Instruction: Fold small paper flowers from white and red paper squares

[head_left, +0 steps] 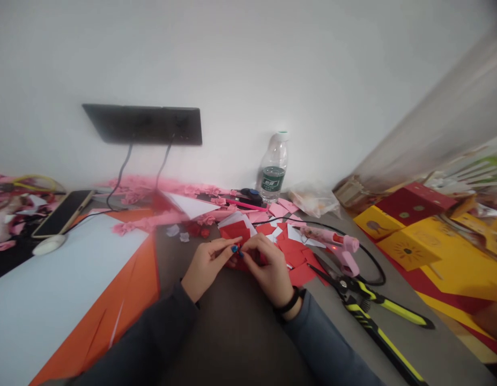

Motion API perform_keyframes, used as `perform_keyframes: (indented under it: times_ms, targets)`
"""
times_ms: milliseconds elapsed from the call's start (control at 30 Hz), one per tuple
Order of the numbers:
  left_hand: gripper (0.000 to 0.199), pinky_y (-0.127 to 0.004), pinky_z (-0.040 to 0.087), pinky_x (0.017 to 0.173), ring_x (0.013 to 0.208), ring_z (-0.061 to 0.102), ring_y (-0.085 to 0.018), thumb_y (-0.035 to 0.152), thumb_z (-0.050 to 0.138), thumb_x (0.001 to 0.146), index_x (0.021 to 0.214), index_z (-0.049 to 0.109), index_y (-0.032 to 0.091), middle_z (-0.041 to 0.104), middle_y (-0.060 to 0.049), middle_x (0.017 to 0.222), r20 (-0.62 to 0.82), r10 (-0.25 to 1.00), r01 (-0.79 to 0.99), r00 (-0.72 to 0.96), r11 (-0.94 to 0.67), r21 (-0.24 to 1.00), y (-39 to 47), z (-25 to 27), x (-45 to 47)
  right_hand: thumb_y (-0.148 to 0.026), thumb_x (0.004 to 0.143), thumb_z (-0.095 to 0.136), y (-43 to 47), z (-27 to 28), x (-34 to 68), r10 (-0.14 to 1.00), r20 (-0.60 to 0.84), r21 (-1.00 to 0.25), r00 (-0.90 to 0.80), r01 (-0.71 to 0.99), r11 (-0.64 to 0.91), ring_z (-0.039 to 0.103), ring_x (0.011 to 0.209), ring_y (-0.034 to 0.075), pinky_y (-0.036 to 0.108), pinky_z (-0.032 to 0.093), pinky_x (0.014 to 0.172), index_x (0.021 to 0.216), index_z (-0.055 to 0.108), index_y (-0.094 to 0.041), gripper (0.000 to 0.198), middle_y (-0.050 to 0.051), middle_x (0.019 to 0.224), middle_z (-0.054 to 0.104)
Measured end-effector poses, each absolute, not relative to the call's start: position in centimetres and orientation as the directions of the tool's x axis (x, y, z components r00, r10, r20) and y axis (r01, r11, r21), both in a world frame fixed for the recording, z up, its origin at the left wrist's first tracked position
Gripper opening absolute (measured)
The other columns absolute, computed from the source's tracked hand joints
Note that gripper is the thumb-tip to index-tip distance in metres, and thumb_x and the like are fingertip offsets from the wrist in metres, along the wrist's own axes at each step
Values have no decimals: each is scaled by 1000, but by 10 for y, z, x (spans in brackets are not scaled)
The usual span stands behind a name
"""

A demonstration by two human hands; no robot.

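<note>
My left hand (pixel 210 262) and my right hand (pixel 268 267) meet at the middle of the grey table, fingertips pinched together. Between them is a small piece of red paper (pixel 243 264), mostly hidden by the fingers, so its shape is unclear. Just behind the fingers lie a red sheet (pixel 237 229) and white paper. Beside my right hand spreads a pile of red paper pieces (pixel 298 257). Small red paper rosettes (pixel 205 233) and two whitish scraps (pixel 184 237) rest beyond my left hand.
A pink glue gun (pixel 340 244) with a black cord and yellow-black pliers-like cutters (pixel 363 300) lie at right. Behind stands a water bottle (pixel 274 169). Left are pink paper flowers (pixel 131 228), large pale-blue and orange sheets (pixel 139 279), a phone (pixel 65 214) and a mouse (pixel 49 245). Yellow-red boxes (pixel 429 252) fill the right.
</note>
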State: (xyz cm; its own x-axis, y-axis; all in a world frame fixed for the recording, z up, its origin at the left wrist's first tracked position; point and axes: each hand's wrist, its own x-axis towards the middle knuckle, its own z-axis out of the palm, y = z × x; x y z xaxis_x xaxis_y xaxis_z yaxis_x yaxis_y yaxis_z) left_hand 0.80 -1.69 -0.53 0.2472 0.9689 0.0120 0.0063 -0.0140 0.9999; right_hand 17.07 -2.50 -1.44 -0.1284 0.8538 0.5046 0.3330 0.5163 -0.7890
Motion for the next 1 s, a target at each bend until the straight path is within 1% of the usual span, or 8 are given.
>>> perform_keyframes:
  times_ms: [133,200,300,400,533,833,933,1000]
  targets:
    - [34,-24,50,56,55,60,-13,39,59,86,102,76,14,67,-4,70,85,961,94,264,-113,989,-18,0,8,-10,87,55,-26,-16,170,829,533,-737,-171,388,554,53,68,16,27,45,61,78,59,-21,14,2,78,56]
    - [35,-23,49,54,53,57,-13,39,58,86,102,75,12,63,-2,62,66,960,103,273,-97,990,-18,0,8,-11,88,54,-26,-17,170,818,542,-716,-193,403,569,55,71,16,28,46,63,80,59,-21,14,3,80,57]
    - [35,-22,48,52,51,57,-12,39,59,86,105,70,12,62,0,62,28,961,55,276,-45,997,-18,-1,7,-11,90,54,-25,-18,172,798,559,-691,-225,406,598,57,74,16,27,47,65,84,60,-21,13,4,82,57]
    - [31,-21,47,47,48,56,-10,42,62,84,94,67,13,63,0,62,3,958,10,288,-6,1000,-16,-2,6,-13,92,53,-25,-17,173,780,571,-670,-257,404,623,58,75,16,28,48,66,87,61,-22,13,4,84,57]
    - [35,-20,45,42,44,53,-9,47,67,79,76,66,13,65,-2,59,-91,936,-4,339,99,995,-12,-2,2,-14,94,50,-24,-18,176,751,578,-625,-319,418,659,58,76,17,29,49,68,91,60,-23,14,5,85,58]
    - [34,-19,45,42,40,56,-9,44,73,74,66,66,12,68,-4,57,-337,819,52,463,355,934,-7,2,-12,-18,97,44,-23,-13,183,647,528,-426,-549,488,762,55,72,17,28,42,62,93,63,-22,20,7,84,61]
    - [33,-20,46,44,42,57,-9,44,74,73,68,67,12,67,-5,57,-376,797,43,472,405,913,-7,3,-13,-19,98,43,-22,-12,182,643,517,-444,-565,466,766,55,71,17,28,43,63,91,64,-23,22,7,83,61]
    - [33,-20,47,47,45,59,-10,44,75,73,73,67,12,67,-4,58,-366,811,-20,455,421,907,-7,4,-12,-19,97,45,-22,-13,182,681,533,-531,-502,429,731,56,73,16,28,44,64,90,63,-23,20,6,85,61]
